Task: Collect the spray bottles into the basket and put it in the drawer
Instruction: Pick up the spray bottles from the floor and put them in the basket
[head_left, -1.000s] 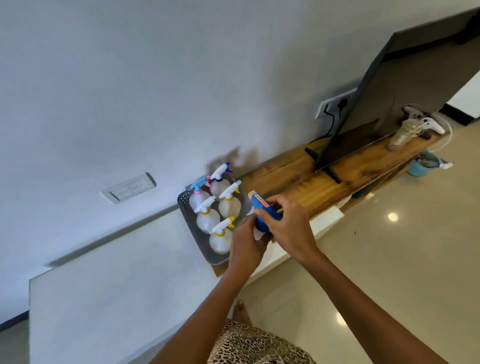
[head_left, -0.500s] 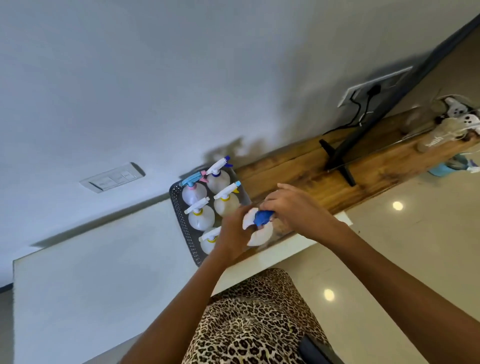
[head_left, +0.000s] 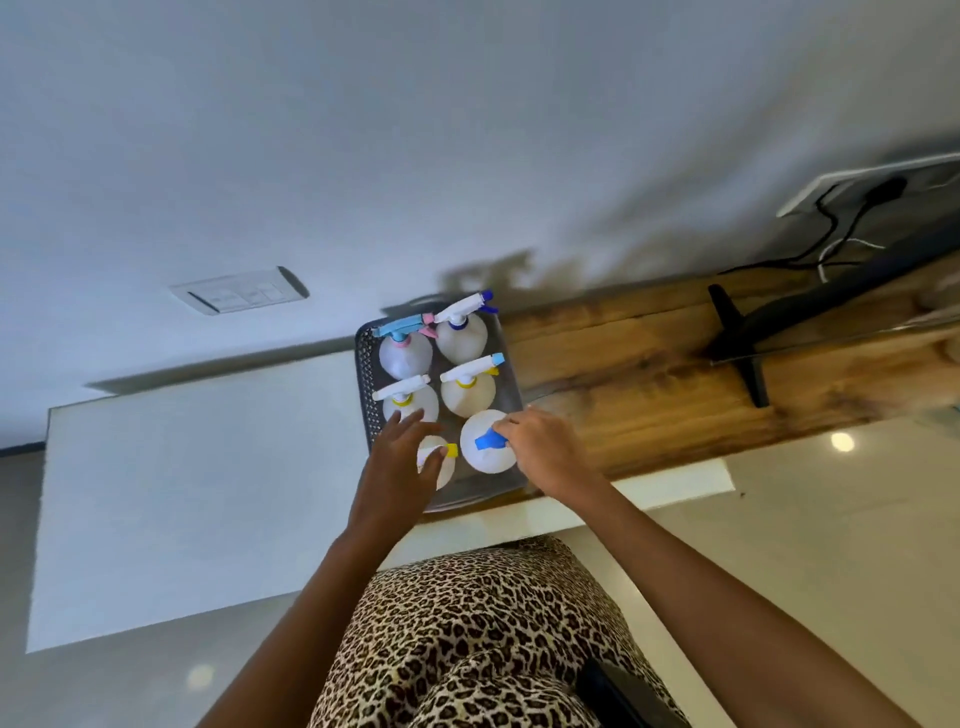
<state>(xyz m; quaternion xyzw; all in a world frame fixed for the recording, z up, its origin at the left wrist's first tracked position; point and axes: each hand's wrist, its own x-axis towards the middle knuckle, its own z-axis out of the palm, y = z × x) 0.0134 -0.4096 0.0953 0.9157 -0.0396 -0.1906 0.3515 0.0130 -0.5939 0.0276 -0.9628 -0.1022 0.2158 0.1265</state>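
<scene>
Centre of frame: grey basket (head_left: 365, 374) on the wooden shelf (head_left: 623, 374) holds six spray bottles. Right hand (head_left: 545, 449) pinches the blue-capped bottle (head_left: 485, 441); left hand (head_left: 397, 462), fingers spread, rests over the yellow-tipped bottle (head_left: 441, 460).

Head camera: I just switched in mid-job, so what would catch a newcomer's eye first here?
First the grey basket on the wooden shelf against the wall, packed with six white spray bottles in two columns. The right hand grips the blue-capped bottle in the near right slot, while the left hand rests open over the yellow-tipped bottle beside it. Below, a leopard-print garment fills the foreground.
</scene>
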